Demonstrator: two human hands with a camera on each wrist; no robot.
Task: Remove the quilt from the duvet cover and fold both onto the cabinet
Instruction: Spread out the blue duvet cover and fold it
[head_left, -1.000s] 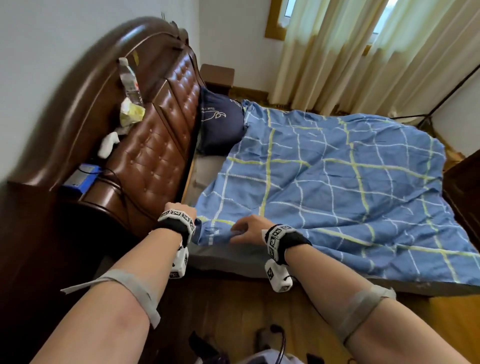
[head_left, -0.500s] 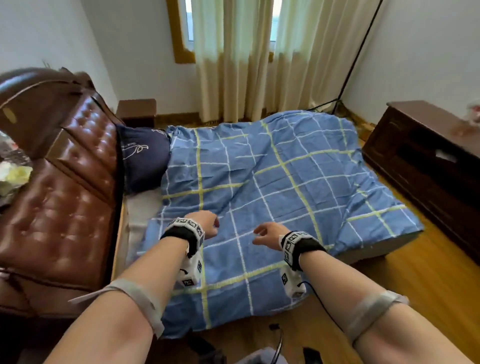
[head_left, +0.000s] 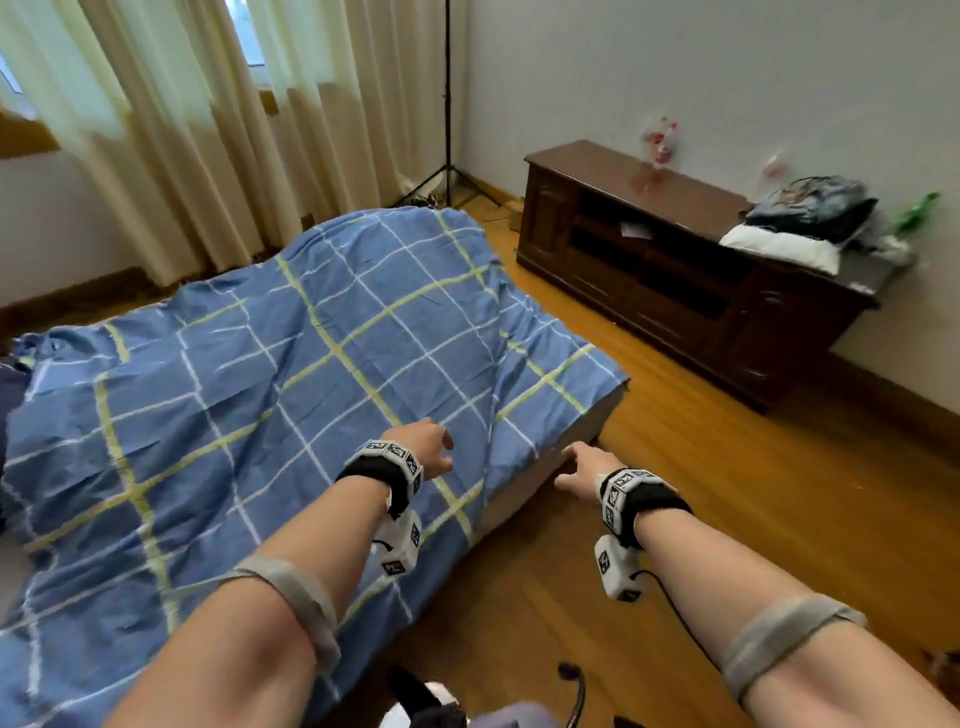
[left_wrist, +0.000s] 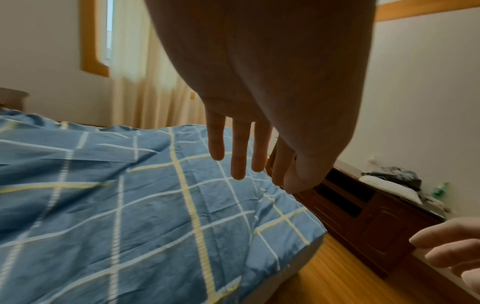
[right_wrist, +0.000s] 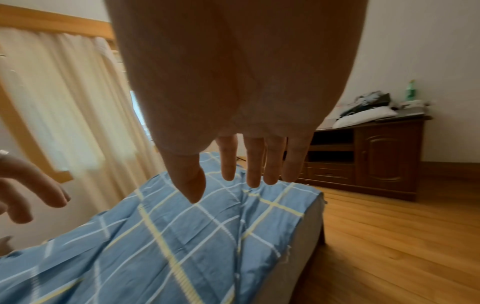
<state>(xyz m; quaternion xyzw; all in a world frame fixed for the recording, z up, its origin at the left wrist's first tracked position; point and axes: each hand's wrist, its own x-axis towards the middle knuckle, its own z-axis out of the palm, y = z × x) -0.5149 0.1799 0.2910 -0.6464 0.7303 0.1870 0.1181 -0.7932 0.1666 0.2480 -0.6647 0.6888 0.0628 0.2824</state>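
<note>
Soft daylight through the curtains (head_left: 156, 130); motion blur, wide-angle edge bending, backlit wrist views.

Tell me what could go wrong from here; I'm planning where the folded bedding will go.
The cabinet already carries a white pillow and a dark bag, so folded bedding may not fit or may slide off. Both hands, left and right, are empty, and the duvet cover overhangs the bed corner; pulled carelessly, it could drag onto the floor.

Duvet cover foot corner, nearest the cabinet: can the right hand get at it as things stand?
Probably yes. The right hand hovers open and empty just off the bed's edge, short of that corner of the duvet cover. Only bare wood floor lies alongside, and nothing rests on the cloth there.
</note>
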